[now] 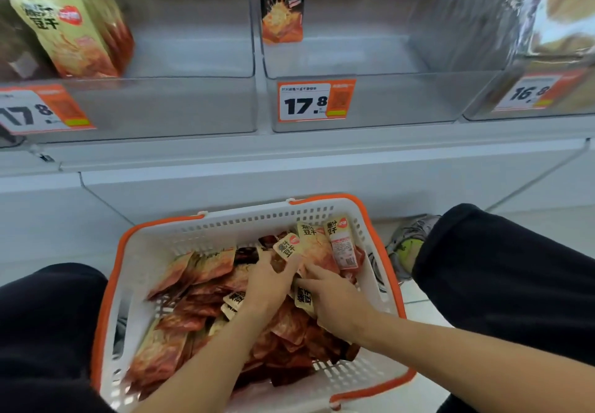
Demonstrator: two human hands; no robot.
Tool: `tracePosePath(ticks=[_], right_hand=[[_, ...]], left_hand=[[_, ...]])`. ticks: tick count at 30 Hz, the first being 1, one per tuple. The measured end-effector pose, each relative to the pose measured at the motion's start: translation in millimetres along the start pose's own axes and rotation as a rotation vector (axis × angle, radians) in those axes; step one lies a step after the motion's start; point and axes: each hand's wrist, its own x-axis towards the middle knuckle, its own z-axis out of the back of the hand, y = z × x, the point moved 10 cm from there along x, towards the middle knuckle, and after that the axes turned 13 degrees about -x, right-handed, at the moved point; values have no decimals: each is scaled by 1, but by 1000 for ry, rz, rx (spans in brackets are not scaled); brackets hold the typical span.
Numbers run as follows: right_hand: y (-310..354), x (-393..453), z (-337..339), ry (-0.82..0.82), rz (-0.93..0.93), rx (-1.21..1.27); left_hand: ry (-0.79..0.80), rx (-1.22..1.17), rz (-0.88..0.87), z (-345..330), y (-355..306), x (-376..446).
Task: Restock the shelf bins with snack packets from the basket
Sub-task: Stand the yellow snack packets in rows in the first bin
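1. A white basket (180, 245) with orange handles stands on the floor between the knees of the person, just in front of the low shelf base.
2. The basket holds a loose heap of snack packets (193, 309), red-orange with cream tops; they cover most of its bottom, and a few stand upright in the far right corner.
3. The left hand (269, 287) reaches into the middle of the heap. Its fingers curl on a cream-topped packet (289, 247), which is lifted a little above the others.
4. The right hand (335, 300) lies just beside the left hand, on the right part of the heap. Its fingers are spread and touch the packets; I cannot tell if it grips one.
5. Above, on the shelf, three clear bins stand side by side.
6. The left bin (193, 106) has a row of cream packets (70, 29) leaning at its left side.
7. The middle bin (402, 100) has one dark packet (282, 3) standing at its back left corner, and a price tag (317, 102) with "17.8" at the left of its front wall.
8. The right bin (483, 103) is blurred; its content is not clear.
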Motion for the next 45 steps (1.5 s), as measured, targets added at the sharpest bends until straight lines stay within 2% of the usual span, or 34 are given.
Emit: tracePosePath(ticks=[3,6,8,12,15,17,20,23,26,29,31,33,36,38,45], right_hand=[[14,-2,-9,50,88,66],[19,2,7,66,79,59],[13,13,24,36,6,48],[15,43,75,-110,-56,85],[30,61,113,-120,-22,196],[47,70,136,-122,25,274],[80,82,180,-215,125,342],[109,94,218,-228,179,431],[138,105,251,-269,219,389],[162,111,296,-474,254,396],[178,110,325,-627,295,392],[193,110,350,-766,327,385],[212,125,370,-899,362,288],[219,155,371,-889,351,206],[241,276,335,-673,282,-4]], left_hand=[[-43,-29,20,6,4,-3],[-55,37,62,24,5,3],[39,157,37,32,-11,10],[314,546,-218,39,-88,22],[512,767,-205,55,-136,17],[552,845,-241,75,-170,9],[462,676,-337,112,-217,-2],[328,450,-440,145,-245,-16],[118,402,-595,176,-270,-26],[-207,320,-810,217,-303,-45],[-336,283,-905,241,-316,-57],[-454,320,-947,270,-319,-57],[-618,452,-895,308,-311,-43],[-637,491,-863,316,-305,-37],[-655,427,-918,319,-306,-37]])
